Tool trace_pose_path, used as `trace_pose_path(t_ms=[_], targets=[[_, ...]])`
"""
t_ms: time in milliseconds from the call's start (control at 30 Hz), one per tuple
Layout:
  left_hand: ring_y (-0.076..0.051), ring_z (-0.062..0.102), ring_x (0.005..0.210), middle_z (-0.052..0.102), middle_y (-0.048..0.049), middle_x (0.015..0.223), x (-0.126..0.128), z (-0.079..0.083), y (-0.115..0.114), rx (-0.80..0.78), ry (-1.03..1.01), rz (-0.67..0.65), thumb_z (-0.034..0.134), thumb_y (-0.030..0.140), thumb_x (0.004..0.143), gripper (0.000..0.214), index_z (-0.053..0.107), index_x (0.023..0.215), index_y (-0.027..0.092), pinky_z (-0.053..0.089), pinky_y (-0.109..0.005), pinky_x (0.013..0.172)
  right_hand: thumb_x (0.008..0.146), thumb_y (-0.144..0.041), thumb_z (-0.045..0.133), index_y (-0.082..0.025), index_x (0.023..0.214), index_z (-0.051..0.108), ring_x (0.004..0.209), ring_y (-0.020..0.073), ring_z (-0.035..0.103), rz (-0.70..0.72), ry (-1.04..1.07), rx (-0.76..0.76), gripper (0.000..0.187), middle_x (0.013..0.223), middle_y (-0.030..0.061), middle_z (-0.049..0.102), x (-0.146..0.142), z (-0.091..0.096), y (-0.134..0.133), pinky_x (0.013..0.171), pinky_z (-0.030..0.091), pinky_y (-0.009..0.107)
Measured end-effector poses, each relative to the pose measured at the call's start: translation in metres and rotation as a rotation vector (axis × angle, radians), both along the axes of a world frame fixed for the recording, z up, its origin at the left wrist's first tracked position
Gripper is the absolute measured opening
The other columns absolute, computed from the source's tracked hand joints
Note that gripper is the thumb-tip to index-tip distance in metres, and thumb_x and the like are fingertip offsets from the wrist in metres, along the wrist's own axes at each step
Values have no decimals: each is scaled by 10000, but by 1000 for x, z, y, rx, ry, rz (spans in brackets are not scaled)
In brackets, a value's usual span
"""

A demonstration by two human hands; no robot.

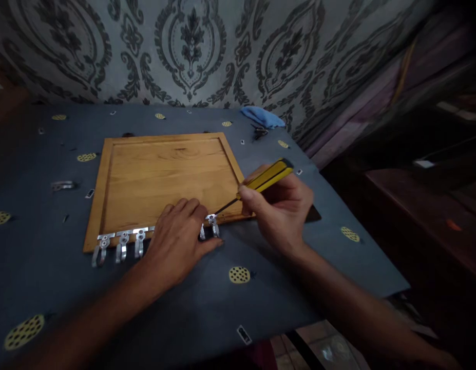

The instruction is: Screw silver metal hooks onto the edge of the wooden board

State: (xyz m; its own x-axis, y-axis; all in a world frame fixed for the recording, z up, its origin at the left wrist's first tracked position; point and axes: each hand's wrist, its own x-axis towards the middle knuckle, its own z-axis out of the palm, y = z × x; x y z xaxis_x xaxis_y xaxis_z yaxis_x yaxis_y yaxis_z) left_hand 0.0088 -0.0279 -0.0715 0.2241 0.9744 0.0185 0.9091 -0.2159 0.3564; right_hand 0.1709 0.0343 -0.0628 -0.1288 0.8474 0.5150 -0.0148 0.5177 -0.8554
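Observation:
My right hand [282, 210] is closed around a screwdriver with a yellow and black handle [270, 176]. The screwdriver's thin shaft slants down to the left, its tip at the top of a silver metal hook [213, 225] on the near edge of a framed wooden panel [168, 174]. Pressed on that same edge, just left of this hook, is my left hand [179, 234], fingers together on top and thumb stretched below the hook. More silver hooks [124, 245] line the near edge to the left; some are partly hidden behind my left hand.
A loose metal hook [63, 185] lies on the blue-grey patterned tablecloth [291, 303] left of the panel. Small dark bits [65, 219] lie nearby. At the back right are a blue cloth [263, 117] and a dark object [260, 132]. A patterned wall covering [238, 46] stands behind.

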Motion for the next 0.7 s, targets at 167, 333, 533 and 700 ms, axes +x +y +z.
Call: trace_pose_path(t_ms=[167, 333, 533, 700], targets=[[-324, 612, 1036, 662, -82, 1058, 0, 0, -1, -4, 8, -4, 774, 423, 832, 332, 647, 1005, 169, 497, -486, 891, 771, -241, 822, -206, 735, 627, 515, 72, 509, 27, -47, -39, 201, 676, -52, 576, 1, 0, 0, 458, 436, 212], [-336, 612, 1046, 663, -86, 1071, 0, -1, 0, 8, 10, -2, 772, 415, 833, 328, 647, 1008, 167, 501, -506, 895, 776, -271, 811, -201, 704, 588, 530, 74, 504, 49, -89, -89, 245, 651, -60, 527, -1, -7, 0, 474, 448, 212], [-341, 616, 1037, 663, -87, 1061, 0, -3, 0, 34, 13, -7, 778, 414, 826, 336, 654, 1012, 163, 506, -510, 881, 765, -398, 837, -201, 716, 594, 524, 81, 508, 46, -116, -112, 317, 642, -54, 523, -1, -9, 0, 472, 460, 219], [-342, 614, 1058, 669, -92, 1099, 0, -3, -1, 26, 4, -9, 779, 416, 827, 353, 661, 1043, 163, 500, -509, 896, 748, -445, 853, -197, 729, 638, 545, 89, 538, 98, -139, -132, 328, 650, -46, 555, 1, -6, 3, 489, 476, 220]])
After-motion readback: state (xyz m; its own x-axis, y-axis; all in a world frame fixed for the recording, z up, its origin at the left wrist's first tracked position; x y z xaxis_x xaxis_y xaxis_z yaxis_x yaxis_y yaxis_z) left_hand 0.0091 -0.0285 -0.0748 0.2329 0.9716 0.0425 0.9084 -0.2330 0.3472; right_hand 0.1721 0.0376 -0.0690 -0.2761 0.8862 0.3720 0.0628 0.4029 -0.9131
